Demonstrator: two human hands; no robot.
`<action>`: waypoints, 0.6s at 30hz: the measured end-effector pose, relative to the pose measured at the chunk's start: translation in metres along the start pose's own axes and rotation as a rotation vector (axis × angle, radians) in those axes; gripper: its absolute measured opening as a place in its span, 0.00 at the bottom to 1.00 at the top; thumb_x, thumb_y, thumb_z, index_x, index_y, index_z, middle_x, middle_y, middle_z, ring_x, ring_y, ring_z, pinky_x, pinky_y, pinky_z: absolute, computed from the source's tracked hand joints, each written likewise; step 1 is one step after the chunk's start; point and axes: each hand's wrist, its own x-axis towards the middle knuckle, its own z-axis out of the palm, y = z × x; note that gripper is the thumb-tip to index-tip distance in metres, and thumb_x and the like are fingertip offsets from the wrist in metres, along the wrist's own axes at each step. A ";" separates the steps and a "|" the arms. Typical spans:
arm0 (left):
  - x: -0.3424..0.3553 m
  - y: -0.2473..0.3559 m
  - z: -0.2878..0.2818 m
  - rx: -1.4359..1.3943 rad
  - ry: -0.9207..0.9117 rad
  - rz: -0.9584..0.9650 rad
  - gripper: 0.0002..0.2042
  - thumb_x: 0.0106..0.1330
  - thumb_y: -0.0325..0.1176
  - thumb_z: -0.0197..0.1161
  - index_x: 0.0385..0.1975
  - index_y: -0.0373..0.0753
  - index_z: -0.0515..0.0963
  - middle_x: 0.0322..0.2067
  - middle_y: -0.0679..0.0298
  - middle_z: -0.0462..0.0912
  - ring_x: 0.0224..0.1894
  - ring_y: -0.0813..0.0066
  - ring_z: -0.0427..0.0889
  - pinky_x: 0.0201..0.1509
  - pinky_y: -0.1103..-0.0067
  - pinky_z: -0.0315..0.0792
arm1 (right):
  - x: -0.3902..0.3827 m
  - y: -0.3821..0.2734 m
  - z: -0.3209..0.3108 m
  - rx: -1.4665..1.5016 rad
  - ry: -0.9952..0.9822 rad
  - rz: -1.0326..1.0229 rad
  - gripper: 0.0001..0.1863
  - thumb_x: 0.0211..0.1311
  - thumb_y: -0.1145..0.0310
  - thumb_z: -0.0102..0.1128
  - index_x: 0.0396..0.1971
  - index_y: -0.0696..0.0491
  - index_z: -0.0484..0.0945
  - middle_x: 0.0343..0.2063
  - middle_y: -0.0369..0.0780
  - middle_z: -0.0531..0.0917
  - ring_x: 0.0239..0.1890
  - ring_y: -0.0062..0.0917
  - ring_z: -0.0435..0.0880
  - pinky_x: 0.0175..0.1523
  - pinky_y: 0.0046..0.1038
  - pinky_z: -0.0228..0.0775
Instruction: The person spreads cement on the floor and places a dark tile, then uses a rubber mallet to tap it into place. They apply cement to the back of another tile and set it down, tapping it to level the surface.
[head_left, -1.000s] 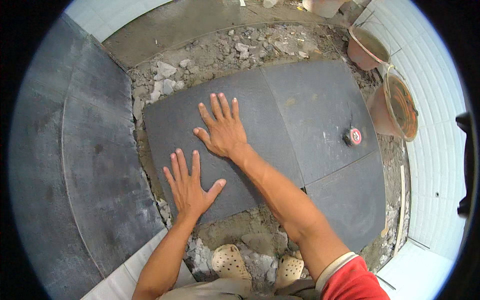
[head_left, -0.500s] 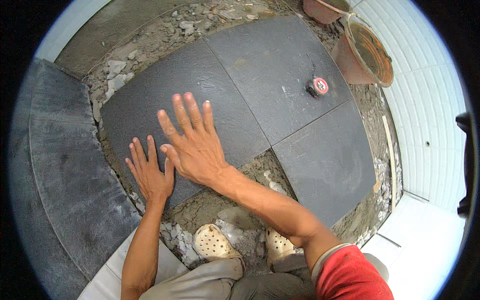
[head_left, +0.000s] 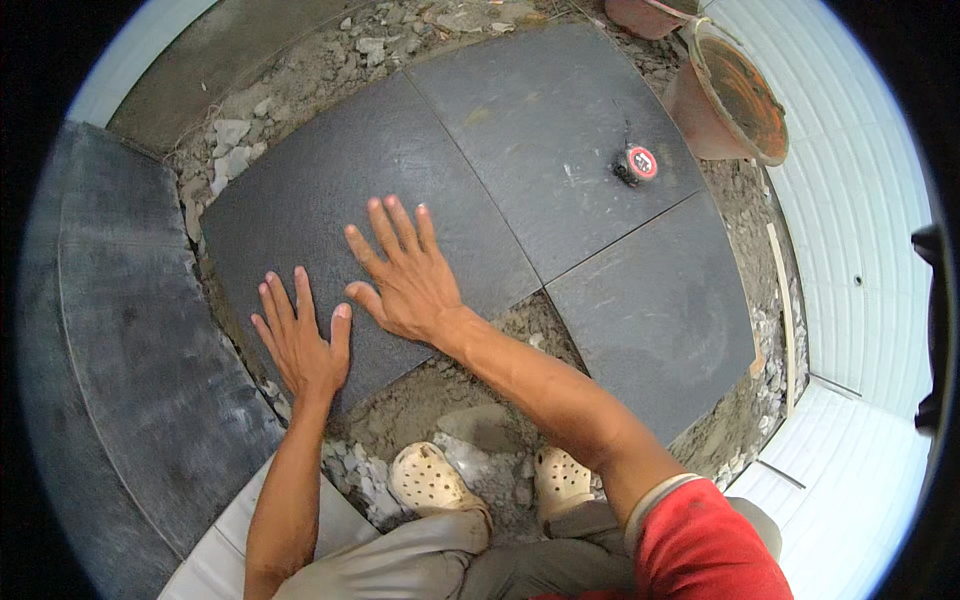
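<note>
My left hand [head_left: 305, 345] lies spread on the large dark grey floor tile [head_left: 300, 190] near its lower left corner. My right hand [head_left: 405, 285] is spread on the same tile, a little higher and to the right, with its fingers apart and nothing held. A second grey tile [head_left: 520, 120] adjoins it at upper right, with a third [head_left: 640, 320] below that. A small round red-and-black object [head_left: 638, 164] sits on the upper right tile.
Rough mortar and rubble [head_left: 460, 420] border the tiles and lie around my pale clogs [head_left: 425, 480]. Two buckets [head_left: 705, 105] stand at upper right by a white tiled wall [head_left: 850, 250]. Dark tiled surface [head_left: 120, 320] is on the left; a thin pale strip [head_left: 785, 310] lies at right.
The view has shifted since a second ago, putting the tiles higher and further left. My right hand looked slightly raised half a second ago and is now lower on the tile, fingers still spread.
</note>
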 end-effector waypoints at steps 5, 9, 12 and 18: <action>0.002 0.004 -0.002 0.001 -0.016 -0.031 0.38 0.73 0.59 0.52 0.77 0.45 0.56 0.78 0.47 0.46 0.80 0.46 0.41 0.79 0.47 0.34 | 0.002 -0.002 0.001 -0.041 0.098 -0.023 0.38 0.73 0.45 0.49 0.76 0.51 0.57 0.76 0.55 0.52 0.79 0.53 0.42 0.78 0.62 0.33; 0.001 0.003 -0.004 -0.009 -0.035 -0.051 0.38 0.72 0.59 0.52 0.77 0.45 0.56 0.78 0.46 0.46 0.80 0.46 0.41 0.79 0.47 0.33 | 0.020 -0.010 -0.005 -0.063 0.271 -0.076 0.38 0.75 0.44 0.45 0.76 0.52 0.57 0.76 0.56 0.50 0.79 0.52 0.41 0.79 0.59 0.30; 0.002 0.002 -0.007 -0.023 -0.060 -0.051 0.38 0.71 0.59 0.54 0.77 0.46 0.57 0.78 0.46 0.46 0.80 0.46 0.41 0.79 0.47 0.33 | 0.031 -0.006 -0.003 -0.050 0.286 -0.020 0.38 0.74 0.45 0.46 0.76 0.51 0.58 0.76 0.55 0.52 0.79 0.52 0.42 0.79 0.59 0.30; 0.003 0.003 -0.010 -0.058 -0.068 -0.085 0.39 0.70 0.58 0.56 0.77 0.46 0.57 0.78 0.46 0.47 0.80 0.45 0.41 0.79 0.48 0.34 | 0.033 -0.001 0.002 -0.054 0.103 -0.035 0.37 0.74 0.45 0.47 0.75 0.52 0.60 0.75 0.54 0.55 0.79 0.53 0.44 0.79 0.60 0.32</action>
